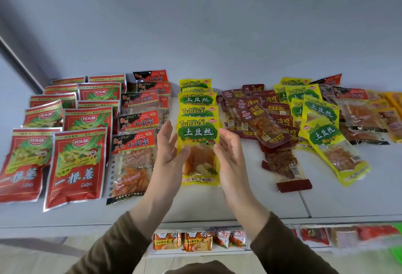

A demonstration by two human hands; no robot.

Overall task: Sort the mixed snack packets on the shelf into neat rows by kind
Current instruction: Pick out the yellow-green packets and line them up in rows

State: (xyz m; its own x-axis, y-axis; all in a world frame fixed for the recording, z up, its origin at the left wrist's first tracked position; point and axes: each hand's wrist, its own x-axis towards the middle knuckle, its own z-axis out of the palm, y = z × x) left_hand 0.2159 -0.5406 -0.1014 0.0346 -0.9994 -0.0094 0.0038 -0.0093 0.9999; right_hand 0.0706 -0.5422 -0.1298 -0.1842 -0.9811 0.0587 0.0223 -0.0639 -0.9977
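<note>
Now both hands, the left hand and the right hand, stand open on either side of the front yellow packet, seemingly straightening its row on the shelf. Next, I think, the mixed pile at the right needs sorting.

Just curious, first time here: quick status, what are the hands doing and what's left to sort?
Left hand and right hand open, flanking front yellow packet. Left rows neat. Mixed pile at right unsorted. Nothing blocking.

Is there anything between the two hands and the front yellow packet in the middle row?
Nothing visible: the left hand and right hand flank the yellow TuDouSi packet, open.
</note>
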